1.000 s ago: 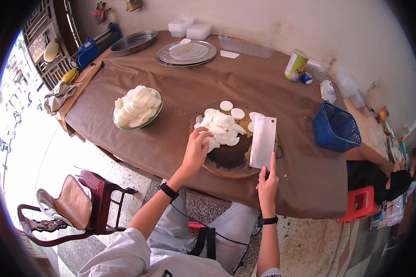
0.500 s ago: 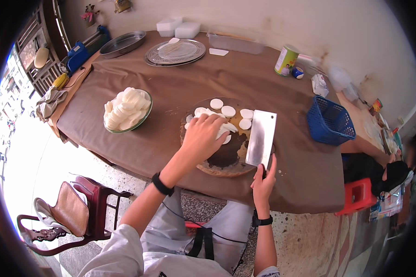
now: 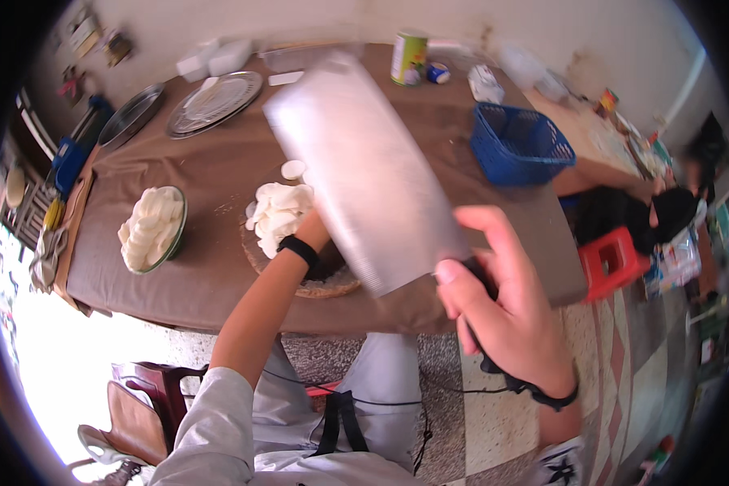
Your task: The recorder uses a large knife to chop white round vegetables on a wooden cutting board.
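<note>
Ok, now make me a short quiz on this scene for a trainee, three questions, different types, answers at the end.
1. Multiple choice: what does the right hand grip? a) a ladle, b) a cleaver, c) a rolling pin.
2. True or false: white slices are both in the green-rimmed bowl and on the round chopping board.
3. Open: why can't you tell whether the left hand is holding anything?

Key:
1. b.
2. True.
3. The cleaver's blade is in front of it; only the forearm and the wrist with its black band show.
</note>
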`<state>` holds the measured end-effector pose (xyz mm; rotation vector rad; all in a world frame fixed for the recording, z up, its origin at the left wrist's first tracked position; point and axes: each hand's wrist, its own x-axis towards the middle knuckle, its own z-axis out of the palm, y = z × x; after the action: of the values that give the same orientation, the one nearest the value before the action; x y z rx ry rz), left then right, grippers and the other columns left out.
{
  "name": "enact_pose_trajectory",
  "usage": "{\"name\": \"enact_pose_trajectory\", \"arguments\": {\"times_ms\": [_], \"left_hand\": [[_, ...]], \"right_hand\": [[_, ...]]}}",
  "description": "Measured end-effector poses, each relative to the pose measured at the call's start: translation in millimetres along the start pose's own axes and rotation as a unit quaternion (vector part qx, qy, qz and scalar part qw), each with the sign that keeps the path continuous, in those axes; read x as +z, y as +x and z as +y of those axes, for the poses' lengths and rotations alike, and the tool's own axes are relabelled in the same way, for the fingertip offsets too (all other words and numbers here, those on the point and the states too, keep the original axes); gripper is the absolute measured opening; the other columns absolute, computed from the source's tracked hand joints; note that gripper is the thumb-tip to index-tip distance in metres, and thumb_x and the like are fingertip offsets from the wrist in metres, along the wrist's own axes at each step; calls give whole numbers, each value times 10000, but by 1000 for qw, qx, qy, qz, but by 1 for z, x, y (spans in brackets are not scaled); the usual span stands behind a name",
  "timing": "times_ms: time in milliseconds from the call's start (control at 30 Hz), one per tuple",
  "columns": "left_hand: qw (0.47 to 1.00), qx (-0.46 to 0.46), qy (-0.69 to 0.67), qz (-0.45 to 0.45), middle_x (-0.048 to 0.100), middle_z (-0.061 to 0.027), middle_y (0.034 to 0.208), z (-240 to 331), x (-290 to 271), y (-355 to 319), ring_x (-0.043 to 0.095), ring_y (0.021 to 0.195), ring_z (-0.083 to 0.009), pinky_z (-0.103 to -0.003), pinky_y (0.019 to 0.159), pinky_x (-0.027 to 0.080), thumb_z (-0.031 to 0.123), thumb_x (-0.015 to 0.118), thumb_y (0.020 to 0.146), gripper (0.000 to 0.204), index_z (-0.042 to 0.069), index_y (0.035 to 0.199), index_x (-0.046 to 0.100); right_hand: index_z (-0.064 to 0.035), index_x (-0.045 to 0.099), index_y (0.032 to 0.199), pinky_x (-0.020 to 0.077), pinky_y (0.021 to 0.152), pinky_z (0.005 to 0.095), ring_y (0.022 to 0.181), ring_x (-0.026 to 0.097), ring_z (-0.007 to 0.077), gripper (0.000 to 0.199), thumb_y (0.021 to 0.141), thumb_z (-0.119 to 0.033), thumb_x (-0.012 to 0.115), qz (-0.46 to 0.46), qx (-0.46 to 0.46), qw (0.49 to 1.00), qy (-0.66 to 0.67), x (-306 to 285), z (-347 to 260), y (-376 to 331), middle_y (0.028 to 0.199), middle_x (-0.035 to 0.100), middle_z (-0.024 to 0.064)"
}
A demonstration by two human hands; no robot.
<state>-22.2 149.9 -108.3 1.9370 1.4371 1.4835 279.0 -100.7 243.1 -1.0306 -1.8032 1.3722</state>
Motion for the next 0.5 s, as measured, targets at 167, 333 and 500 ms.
{"name": "enact_pose_trajectory", "arguments": {"times_ms": [167, 333, 500], "left_hand": [[914, 90, 359, -164, 690, -169, 1158, 210, 11, 24, 686, 1082, -383, -493, 893, 553, 181, 800, 883, 463, 24, 1279, 618], [944, 41, 275, -176, 675, -163, 1191, 228, -56, -53, 674, 1125, -369, -486, 916, 575, 159, 813, 870, 439, 23, 1247, 634], [966, 3, 208, -154, 714, -142, 1191, 228, -63, -95, 646, 1180, -355, -477, 946, 569, 169, 795, 906, 439, 54, 1308, 662]], "right_hand": [[113, 496, 1256, 546, 612, 500, 676, 696, 293, 391, 984, -110, 667, -54, -155, 985, -60, 12, -42, -31, 753, 665, 152], [21, 495, 1299, 562, 636, 372, 704, 704, 233, 403, 975, -109, 697, -224, -49, 973, 2, 23, -52, -16, 917, 677, 162], [17, 527, 1197, 548, 600, 375, 648, 689, 240, 303, 980, -116, 692, -176, -105, 979, -8, 21, -20, -57, 860, 684, 147]]}}
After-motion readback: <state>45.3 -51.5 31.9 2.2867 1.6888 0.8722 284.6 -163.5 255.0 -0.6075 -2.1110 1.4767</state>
